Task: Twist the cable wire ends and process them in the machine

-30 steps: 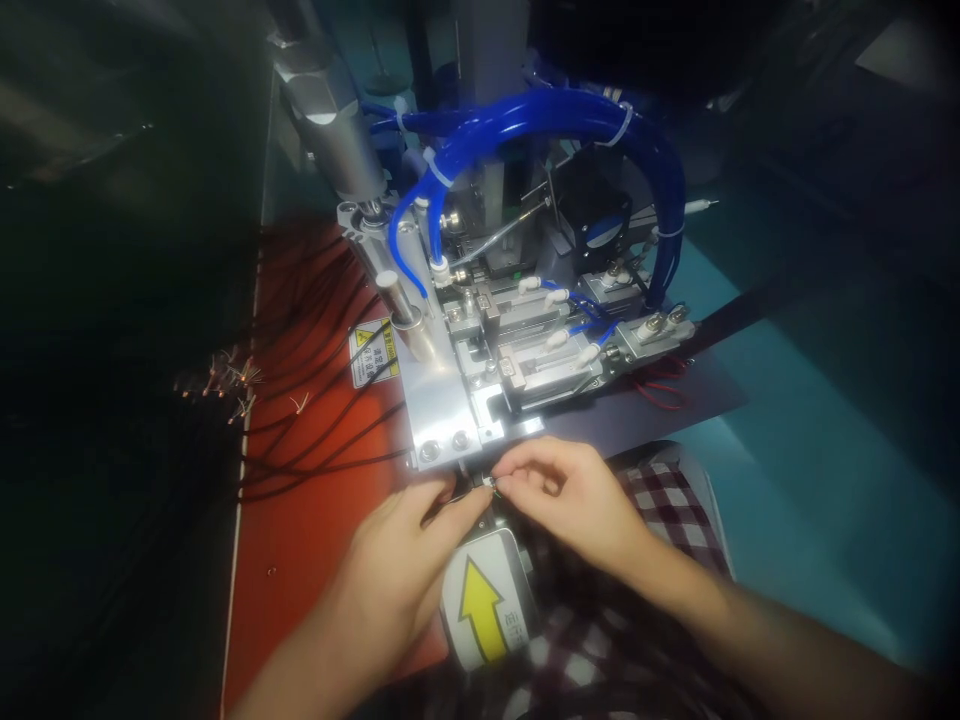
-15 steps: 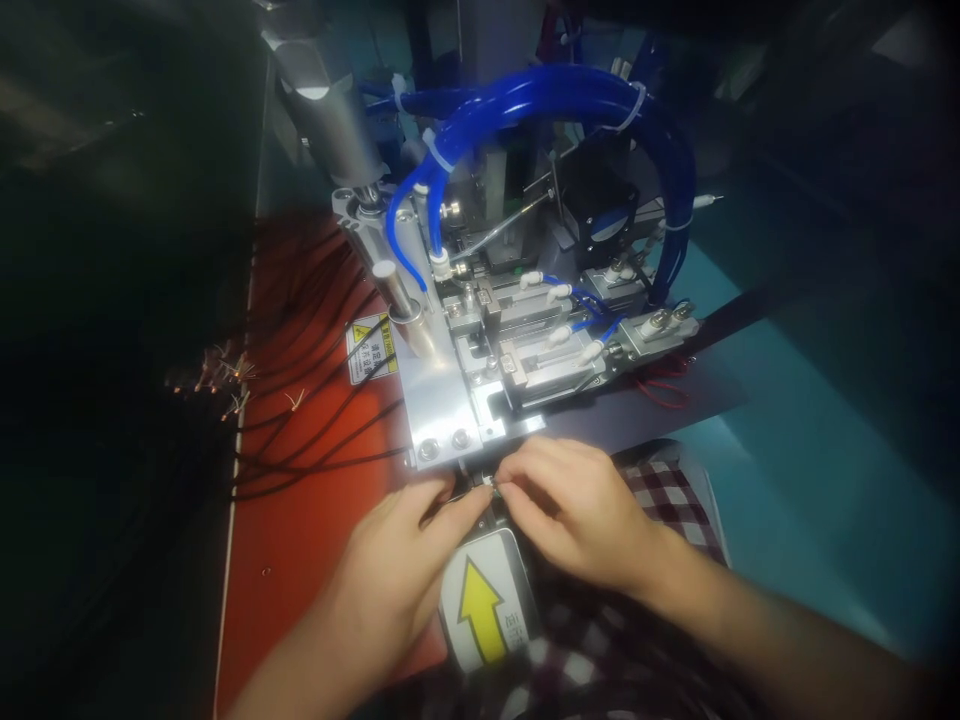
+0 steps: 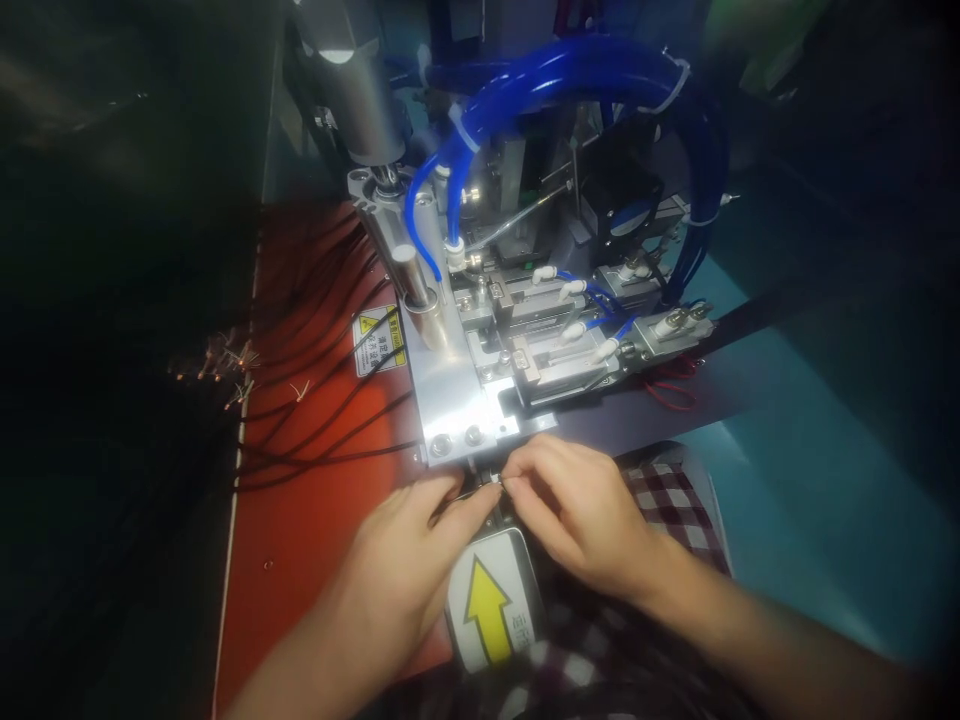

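Both my hands work at the front edge of a metal machine (image 3: 450, 395). My right hand (image 3: 577, 500) is closed in a pinch, its thumb and forefinger at a small whitish piece (image 3: 495, 479); what kind of piece it is, I cannot make out. My left hand (image 3: 405, 540) is bent in from the left, its thumb reaching to the same piece. Its other fingertips go under the machine's edge and are hidden, so what they grip does not show. Just below the hands is a white plate with a yellow arrow (image 3: 486, 610).
Black cables (image 3: 330, 405) with bare copper ends (image 3: 229, 360) lie across the red work surface (image 3: 315, 590) on the left. Blue air hoses (image 3: 577, 75) arch over the machine's cylinders. A warning label (image 3: 380, 340) sits beside the machine. Checked cloth (image 3: 679, 500) shows at the lower right.
The view has shifted slightly, so the machine appears a little farther right and its upper parts higher. My hands keep nearly the same pose around the small piece.
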Tool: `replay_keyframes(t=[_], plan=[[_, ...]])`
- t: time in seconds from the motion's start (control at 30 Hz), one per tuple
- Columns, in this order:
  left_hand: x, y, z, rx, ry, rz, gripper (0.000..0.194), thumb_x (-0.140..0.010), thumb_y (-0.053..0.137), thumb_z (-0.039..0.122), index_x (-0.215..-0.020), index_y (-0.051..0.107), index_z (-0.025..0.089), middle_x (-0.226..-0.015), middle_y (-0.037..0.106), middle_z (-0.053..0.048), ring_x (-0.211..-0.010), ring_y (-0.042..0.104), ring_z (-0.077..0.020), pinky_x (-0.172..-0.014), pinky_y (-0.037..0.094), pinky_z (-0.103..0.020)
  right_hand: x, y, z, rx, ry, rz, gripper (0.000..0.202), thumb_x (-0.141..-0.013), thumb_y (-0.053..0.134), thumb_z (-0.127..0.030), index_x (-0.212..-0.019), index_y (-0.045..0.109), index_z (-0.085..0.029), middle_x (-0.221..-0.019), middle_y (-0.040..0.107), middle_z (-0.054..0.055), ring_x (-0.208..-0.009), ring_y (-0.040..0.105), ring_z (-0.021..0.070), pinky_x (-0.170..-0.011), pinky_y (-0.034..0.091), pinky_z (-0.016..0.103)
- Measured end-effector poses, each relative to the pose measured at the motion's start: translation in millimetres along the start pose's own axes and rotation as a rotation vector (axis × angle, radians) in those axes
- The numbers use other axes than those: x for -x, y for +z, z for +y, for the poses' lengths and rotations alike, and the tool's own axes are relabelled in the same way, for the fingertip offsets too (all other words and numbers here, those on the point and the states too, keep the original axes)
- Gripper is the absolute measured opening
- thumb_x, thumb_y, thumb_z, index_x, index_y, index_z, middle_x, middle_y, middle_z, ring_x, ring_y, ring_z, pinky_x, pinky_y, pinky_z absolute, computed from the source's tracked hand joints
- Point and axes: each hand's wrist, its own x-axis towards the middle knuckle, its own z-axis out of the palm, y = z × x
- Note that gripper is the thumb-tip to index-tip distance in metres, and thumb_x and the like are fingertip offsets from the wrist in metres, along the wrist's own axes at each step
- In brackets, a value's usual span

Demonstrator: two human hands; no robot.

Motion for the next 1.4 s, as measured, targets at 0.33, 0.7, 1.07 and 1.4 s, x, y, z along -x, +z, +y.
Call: replay_keyframes(t=[0.33,0.7,1.07,1.4], plan=[[5,2.9,-4,0.06,0.02,-0.016,0.043,-0.089,0.035,0.009,-0.125,0.055,0.02,-0.105,0.055,-0.01,-0.088,0.058,-0.0203,-0.069,0.051,-0.029,6,6,-3,-0.336,0.361,-0.024,0.012,-0.088,0.05,-0.017,-0.079,0.057,-0.018,-0.071,0.057,0.0,-0.061,0.051,0.013,-0.058,0.041,0.026],[3,3.9,-3,0.028,0.011,0.042,0.041,-0.091,0.034,0.009,-0.122,0.057,0.022,-0.098,0.056,-0.007,-0.081,0.058,-0.0171,-0.065,0.049,-0.024,3,7,-1,-0.584,0.555,-0.091,0.014,-0.088,0.051,-0.024,-0.077,0.057,-0.018,-0.06,0.046,-0.005,-0.053,0.041,0.0105,-0.051,0.035,0.024],[3,2.2,-2,0.035,0.01,0.064,0.038,-0.093,0.033,0.014,-0.118,0.06,0.022,-0.094,0.058,-0.007,-0.08,0.059,-0.0159,-0.063,0.049,-0.022,15,9,-8,-0.371,0.379,0.098,0.006,-0.076,0.06,-0.011,-0.072,0.06,-0.016,-0.064,0.053,-0.002,-0.053,0.049,0.0094,-0.05,0.043,0.021],[3,3.5,-2,0.045,-0.006,0.054,0.037,-0.093,0.034,0.014,-0.118,0.06,0.023,-0.093,0.058,-0.006,-0.078,0.058,-0.0163,-0.063,0.049,-0.024,11,13,-6,-0.311,0.316,0.15,0.006,-0.079,0.059,-0.013,-0.075,0.059,-0.018,-0.065,0.05,-0.003,-0.051,0.046,0.009,-0.048,0.041,0.021]])
